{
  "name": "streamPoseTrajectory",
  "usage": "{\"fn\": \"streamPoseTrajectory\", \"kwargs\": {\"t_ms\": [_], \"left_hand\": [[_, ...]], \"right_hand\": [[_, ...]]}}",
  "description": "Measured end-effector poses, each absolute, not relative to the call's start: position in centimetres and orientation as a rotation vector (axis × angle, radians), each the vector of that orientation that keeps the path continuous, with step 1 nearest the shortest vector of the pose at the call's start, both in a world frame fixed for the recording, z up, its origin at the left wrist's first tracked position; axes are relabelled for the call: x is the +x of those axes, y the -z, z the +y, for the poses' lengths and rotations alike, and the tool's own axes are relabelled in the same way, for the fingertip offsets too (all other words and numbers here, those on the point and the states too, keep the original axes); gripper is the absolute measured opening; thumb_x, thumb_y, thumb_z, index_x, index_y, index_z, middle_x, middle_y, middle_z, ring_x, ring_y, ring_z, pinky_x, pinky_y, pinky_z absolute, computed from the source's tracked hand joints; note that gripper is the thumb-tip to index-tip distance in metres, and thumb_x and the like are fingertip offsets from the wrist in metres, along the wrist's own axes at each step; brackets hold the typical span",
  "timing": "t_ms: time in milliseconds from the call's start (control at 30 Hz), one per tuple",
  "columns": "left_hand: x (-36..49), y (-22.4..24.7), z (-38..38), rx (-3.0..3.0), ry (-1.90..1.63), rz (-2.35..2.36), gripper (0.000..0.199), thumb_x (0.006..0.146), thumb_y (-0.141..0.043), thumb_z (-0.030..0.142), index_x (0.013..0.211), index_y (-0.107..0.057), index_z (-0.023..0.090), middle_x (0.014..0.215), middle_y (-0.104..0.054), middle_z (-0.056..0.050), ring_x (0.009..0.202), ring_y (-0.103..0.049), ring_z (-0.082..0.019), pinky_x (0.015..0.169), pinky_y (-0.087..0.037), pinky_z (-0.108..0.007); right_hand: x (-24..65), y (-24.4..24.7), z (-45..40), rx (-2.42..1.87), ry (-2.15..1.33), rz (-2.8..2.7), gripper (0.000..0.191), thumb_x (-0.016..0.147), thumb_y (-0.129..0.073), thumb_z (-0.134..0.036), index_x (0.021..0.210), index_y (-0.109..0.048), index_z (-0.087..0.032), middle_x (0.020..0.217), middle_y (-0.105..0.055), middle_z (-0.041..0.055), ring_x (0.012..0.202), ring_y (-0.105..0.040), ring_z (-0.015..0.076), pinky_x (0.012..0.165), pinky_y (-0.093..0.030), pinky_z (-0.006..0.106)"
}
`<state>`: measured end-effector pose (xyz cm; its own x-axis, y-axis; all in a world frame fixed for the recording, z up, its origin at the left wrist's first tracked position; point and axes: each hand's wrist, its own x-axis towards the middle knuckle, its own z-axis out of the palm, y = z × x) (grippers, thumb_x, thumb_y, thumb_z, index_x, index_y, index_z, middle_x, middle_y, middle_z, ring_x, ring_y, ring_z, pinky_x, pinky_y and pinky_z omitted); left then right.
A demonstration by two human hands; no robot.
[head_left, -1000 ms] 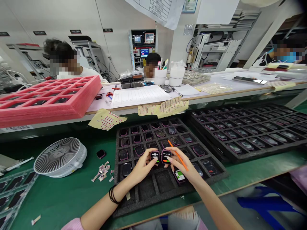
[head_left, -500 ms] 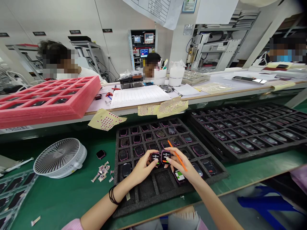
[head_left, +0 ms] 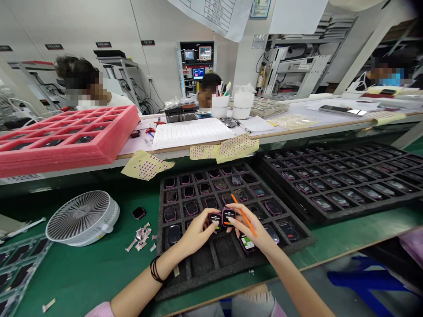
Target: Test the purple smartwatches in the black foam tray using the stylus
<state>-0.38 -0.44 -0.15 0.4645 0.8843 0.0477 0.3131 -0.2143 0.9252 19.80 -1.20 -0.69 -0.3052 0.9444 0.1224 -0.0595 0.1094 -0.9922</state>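
Observation:
My left hand [head_left: 197, 232] pinches a pink-rimmed smartwatch [head_left: 215, 221] by its edges, and the watch screen is lit. My right hand [head_left: 250, 230] rests on a second lit smartwatch [head_left: 228, 217] right beside the first. An orange stylus [head_left: 243, 215] lies between the right hand's fingers, its tip pointing away from me. Under that hand a third watch [head_left: 247, 242] shows a green-lit screen. All of them sit over a black foam tray [head_left: 211, 264] holding several pink-rimmed watches, with its nearest compartments bare.
A second black tray [head_left: 340, 185] of watches lies to the right. On the left are a white desk fan [head_left: 79, 218], a loose watch [head_left: 139, 213] and torn label strips [head_left: 140, 237]. A pink foam tray [head_left: 66, 149] and sticker sheets [head_left: 145, 164] sit at the shelf edge beyond. Co-workers sit farther back.
Both hands and the two lit watches have shifted slightly toward me in the picture. The hold on them looks the same, and the orange stylus stays in the right hand.

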Motion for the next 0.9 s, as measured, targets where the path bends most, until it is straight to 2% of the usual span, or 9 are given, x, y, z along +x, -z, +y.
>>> {"fn": "streamPoseTrajectory", "kwargs": {"t_ms": [167,433,900], "left_hand": [[-0.33,-0.26,-0.56,1.802,-0.74,1.046,0.03,0.092,-0.047,0.036,0.117,-0.053,0.02,0.106,-0.061,-0.006,0.081,-0.055,-0.017,0.068,-0.042,-0.028],[-0.39,0.14,-0.39,1.749,-0.754,1.02,0.035,0.091,-0.048,0.038,0.122,-0.048,0.02,0.113,-0.059,-0.008,0.094,-0.056,-0.02,0.074,-0.043,-0.03],[-0.36,-0.13,-0.52,1.763,-0.768,1.03,0.035,0.09,-0.049,0.035,0.122,-0.048,0.02,0.107,-0.059,-0.007,0.086,-0.055,-0.018,0.068,-0.043,-0.028]], "right_hand": [[19.76,0.46,-1.27,-0.94,-1.36,-1.47,0.039,0.086,-0.061,-0.045,0.115,-0.05,-0.023,0.092,-0.06,0.0048,0.063,-0.064,0.0143,0.046,-0.048,0.023],[19.65,0.78,-1.13,-0.919,-1.373,-1.444,0.039,0.085,-0.062,-0.044,0.115,-0.049,-0.023,0.096,-0.061,0.0062,0.068,-0.067,0.0161,0.045,-0.049,0.022],[19.7,0.68,-1.04,-0.911,-1.335,-1.44,0.038,0.085,-0.061,-0.044,0.114,-0.049,-0.022,0.091,-0.061,0.0056,0.066,-0.067,0.0177,0.044,-0.05,0.024]]}}
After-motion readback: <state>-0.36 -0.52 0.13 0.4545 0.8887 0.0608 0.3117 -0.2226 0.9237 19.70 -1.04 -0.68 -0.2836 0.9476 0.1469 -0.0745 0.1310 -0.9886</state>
